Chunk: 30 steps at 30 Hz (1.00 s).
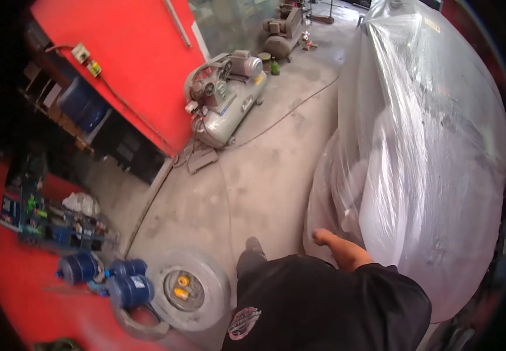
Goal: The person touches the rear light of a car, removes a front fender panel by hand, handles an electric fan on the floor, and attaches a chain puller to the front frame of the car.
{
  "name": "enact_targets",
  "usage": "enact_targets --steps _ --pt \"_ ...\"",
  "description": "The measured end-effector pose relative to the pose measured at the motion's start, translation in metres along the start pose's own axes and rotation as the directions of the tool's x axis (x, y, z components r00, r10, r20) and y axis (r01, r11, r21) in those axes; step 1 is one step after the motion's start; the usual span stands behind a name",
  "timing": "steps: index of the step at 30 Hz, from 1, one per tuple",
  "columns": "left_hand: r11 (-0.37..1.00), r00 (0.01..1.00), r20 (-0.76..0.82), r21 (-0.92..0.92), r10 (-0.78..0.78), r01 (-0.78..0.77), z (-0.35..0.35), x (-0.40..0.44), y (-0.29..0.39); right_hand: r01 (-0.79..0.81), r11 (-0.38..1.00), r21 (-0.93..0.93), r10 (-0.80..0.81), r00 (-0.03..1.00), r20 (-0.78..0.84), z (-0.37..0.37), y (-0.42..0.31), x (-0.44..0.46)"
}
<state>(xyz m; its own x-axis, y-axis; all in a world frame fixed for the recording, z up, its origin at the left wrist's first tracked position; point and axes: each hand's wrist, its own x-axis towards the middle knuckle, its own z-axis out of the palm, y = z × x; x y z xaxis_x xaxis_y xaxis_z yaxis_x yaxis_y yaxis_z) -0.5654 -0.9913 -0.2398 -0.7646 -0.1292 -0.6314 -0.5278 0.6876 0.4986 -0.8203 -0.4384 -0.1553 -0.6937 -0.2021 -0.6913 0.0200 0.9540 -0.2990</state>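
Note:
My right hand (323, 236) hangs low in front of my body, beside the clear plastic sheet (402, 193) draped over a large bulky shape on the right. The hand is small and blurred, its fingers do not show clearly, and I cannot tell whether it touches the sheet. No held thing is visible in it. My left hand is out of view. Below are my black shirt (323, 304) and one shoe (255, 244) on the concrete floor.
An air compressor (229, 108) stands by the red wall (130, 52), with another compressor (282, 35) farther back. A hose (288, 114) crosses the floor. At lower left are a tyre (209, 304), blue water jugs (130, 289) and a cluttered rack (48, 216).

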Motion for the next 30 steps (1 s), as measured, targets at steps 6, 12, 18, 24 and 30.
enact_targets --steps 6,12,18,24,30 --pt "0.972 0.980 0.118 -0.150 -0.162 0.179 -0.246 0.307 0.174 -0.135 0.718 0.683 0.317 0.937 -0.148 -0.134 0.001 0.000" --pt "0.935 0.972 -0.233 -0.339 0.023 -0.103 -0.402 0.494 0.522 -0.035 0.421 0.906 0.470 0.863 -0.185 -0.157 0.073 0.133" --pt "0.860 0.965 -0.173 -0.443 0.196 -0.254 -0.336 0.600 0.734 -0.478 0.648 0.594 0.513 0.850 0.124 -0.252 0.183 0.229" --pt "0.909 0.978 0.202 -0.393 -0.059 0.136 -0.237 0.661 0.810 -0.243 0.554 0.796 0.556 0.820 -0.136 -0.533 0.264 0.327" --pt "0.958 0.906 0.336 -0.036 -0.257 0.285 -0.191 0.805 0.953 0.035 0.573 0.819 0.532 0.744 -0.404 -0.757 0.345 0.460"
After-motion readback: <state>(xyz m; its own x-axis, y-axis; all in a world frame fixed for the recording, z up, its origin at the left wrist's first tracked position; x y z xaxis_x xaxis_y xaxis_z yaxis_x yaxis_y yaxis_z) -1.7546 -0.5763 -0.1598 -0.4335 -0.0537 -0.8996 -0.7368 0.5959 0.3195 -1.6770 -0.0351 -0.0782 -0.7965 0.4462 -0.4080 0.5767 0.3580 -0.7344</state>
